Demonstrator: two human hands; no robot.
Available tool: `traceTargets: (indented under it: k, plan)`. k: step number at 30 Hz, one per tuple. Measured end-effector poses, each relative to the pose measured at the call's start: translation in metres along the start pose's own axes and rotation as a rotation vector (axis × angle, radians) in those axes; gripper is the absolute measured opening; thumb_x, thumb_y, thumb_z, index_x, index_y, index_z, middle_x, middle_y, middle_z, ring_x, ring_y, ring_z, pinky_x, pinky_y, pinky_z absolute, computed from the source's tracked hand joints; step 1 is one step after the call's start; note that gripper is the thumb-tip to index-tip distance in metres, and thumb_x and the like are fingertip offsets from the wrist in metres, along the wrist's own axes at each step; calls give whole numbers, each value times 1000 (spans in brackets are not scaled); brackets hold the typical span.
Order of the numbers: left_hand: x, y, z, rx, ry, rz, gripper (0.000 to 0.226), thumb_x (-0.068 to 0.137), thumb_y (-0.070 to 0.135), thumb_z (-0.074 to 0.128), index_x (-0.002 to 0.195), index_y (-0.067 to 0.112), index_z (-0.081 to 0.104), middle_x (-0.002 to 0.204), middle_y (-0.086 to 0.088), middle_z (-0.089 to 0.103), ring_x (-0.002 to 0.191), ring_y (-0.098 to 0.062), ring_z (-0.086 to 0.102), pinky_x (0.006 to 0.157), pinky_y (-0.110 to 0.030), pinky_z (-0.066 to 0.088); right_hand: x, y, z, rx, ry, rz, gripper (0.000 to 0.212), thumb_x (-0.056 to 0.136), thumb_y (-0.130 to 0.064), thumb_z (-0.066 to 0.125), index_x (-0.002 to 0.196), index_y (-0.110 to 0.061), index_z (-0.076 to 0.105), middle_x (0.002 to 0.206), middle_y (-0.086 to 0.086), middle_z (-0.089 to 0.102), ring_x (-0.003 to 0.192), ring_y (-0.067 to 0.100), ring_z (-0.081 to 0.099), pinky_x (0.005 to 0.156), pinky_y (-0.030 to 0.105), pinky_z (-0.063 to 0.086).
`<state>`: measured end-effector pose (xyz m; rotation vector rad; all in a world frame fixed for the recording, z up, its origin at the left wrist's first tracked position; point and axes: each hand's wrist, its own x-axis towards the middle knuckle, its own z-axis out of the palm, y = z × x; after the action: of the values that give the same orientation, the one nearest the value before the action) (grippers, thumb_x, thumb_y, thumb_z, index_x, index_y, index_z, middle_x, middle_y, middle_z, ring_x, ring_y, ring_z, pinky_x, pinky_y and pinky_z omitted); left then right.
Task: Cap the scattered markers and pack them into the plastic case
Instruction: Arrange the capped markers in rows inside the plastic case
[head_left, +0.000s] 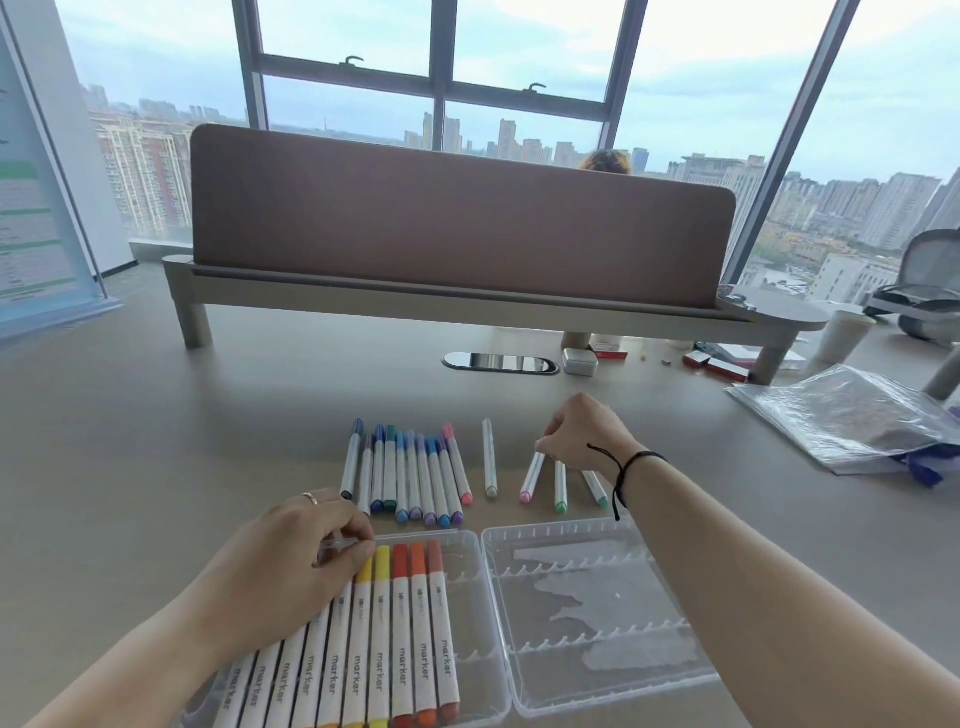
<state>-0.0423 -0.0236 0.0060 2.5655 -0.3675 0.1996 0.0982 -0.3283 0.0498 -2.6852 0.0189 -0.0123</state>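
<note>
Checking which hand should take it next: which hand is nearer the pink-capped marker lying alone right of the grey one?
Right. The right hand touches the top end of the pink-capped marker. The left hand rests on the markers in the plastic case, down-left.

Left hand (291, 561) curled, right hand (582, 436) pinching

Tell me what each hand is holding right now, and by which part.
The right hand pinches the pink-tipped marker at its far end. The left hand rests on the plastic case's near rim, and what it grips is unclear.
</note>
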Motion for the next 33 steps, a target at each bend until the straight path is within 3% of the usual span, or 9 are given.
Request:
traceTargets:
  k: [8,11,13,18,21,23,28,33]
  plan:
    - [-1,0,1,-22,-21,-22,4,91,41,63,87,44,65,93,29,60,86,9,58,77,-22,54,-8,-55,35,9,-85,-174,14,80,-26,75,79,-11,73,77,2,71,70,18,64,54,23,47]
    - [-1,-1,1,-34,-26,-30,5,91,41,63,87,44,65,92,27,61,87,9,59,77,-23,54,-5,-66,51,-37,-73,-154,7,78,-11,67,74,-6,67,71,7,67,66,24,65,52,26,51]
    - [-1,-1,1,-35,-23,-24,4,91,41,63,88,44,65,93,27,61,88,8,58,77,-22,53,-4,-67,56,-42,-73,-134,16,78,-7,61,63,-9,53,61,4,55,57,21,54,47,24,40]
    - [-1,-1,0,-15,-29,-20,2,91,43,63,91,44,64,94,27,61,87,6,59,79,-21,53,-4,-67,56,-76,-52,-111,23,83,-12,64,67,-12,48,66,4,53,64,22,54,49,24,37]
    - [-1,1,0,-6,-44,-26,3,92,43,62,92,45,63,95,27,61,87,4,60,81,-22,54,-3,-66,48,-50,-96,-96,29,82,-24,71,68,-11,49,63,0,52,60,18,53,46,23,36]
    - [-1,2,-1,-7,-47,-28,4,92,42,62,91,45,62,95,27,60,86,3,61,81,-22,54,-1,-63,35,93,-118,-12,29,80,-30,70,70,-10,52,60,0,50,54,16,46,48,22,34]
    - [0,4,-1,13,-44,-26,3,93,43,61,91,45,62,95,28,59,87,2,60,80,-20,53,-26,-37,2,764,-188,94,12,84,-8,68,83,5,70,73,17,63,52,19,52,46,24,37]
    - [0,3,0,8,-27,-5,5,92,46,60,93,43,64,94,26,61,88,7,57,78,-19,50,-81,-10,-1,956,-289,59,7,86,2,70,86,-3,64,82,24,67,55,19,55,51,27,42]
